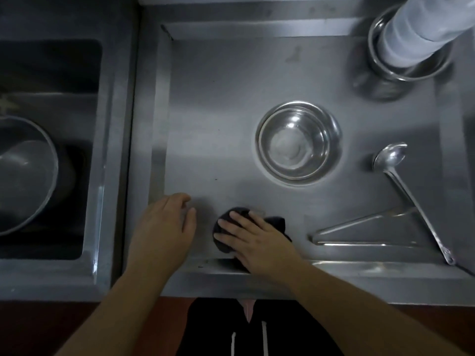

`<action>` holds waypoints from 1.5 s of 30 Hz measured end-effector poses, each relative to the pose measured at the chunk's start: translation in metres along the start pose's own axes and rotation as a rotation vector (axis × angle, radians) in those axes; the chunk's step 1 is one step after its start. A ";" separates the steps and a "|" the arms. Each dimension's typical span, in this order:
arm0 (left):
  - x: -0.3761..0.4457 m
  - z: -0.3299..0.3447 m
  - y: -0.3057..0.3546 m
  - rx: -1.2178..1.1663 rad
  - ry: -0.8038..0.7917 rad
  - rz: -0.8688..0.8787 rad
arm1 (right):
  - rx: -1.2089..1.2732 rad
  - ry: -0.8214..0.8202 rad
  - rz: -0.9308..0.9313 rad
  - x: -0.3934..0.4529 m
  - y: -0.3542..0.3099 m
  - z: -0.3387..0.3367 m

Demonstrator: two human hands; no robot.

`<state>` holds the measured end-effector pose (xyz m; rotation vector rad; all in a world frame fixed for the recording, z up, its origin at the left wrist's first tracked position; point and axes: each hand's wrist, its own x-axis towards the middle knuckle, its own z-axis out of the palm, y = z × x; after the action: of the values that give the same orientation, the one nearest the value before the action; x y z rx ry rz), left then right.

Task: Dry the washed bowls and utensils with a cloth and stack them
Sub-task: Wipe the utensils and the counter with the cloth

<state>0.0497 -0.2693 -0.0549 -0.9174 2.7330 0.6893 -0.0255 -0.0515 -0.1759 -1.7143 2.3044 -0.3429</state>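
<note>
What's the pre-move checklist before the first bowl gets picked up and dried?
1. Cloth in hand: ok, right hand lies flat on it, not gripping.
2. Left hand free: ok, holds nothing.
3. Bowls within clear path: ok, nested upright mid-tray, nothing between.
4. Bowls dry: cannot tell.
5. Ladle and tongs clear of bowls: ok, apart to the right.
6. Stacking spot: ok, bare tray left of the bowls.
</note>
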 end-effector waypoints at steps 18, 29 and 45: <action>0.049 -0.056 -0.082 0.001 0.040 0.089 | 0.170 -0.136 0.149 0.074 -0.132 0.027; 0.043 -0.083 -0.132 -0.113 0.119 0.099 | 0.015 0.006 0.885 0.071 -0.156 0.018; 0.019 -0.090 -0.175 -0.047 0.107 0.080 | 0.198 0.147 0.679 0.285 -0.032 -0.023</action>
<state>0.1394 -0.4458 -0.0464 -0.8830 2.8736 0.7416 -0.0834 -0.3333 -0.1605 -0.7654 2.6710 -0.5378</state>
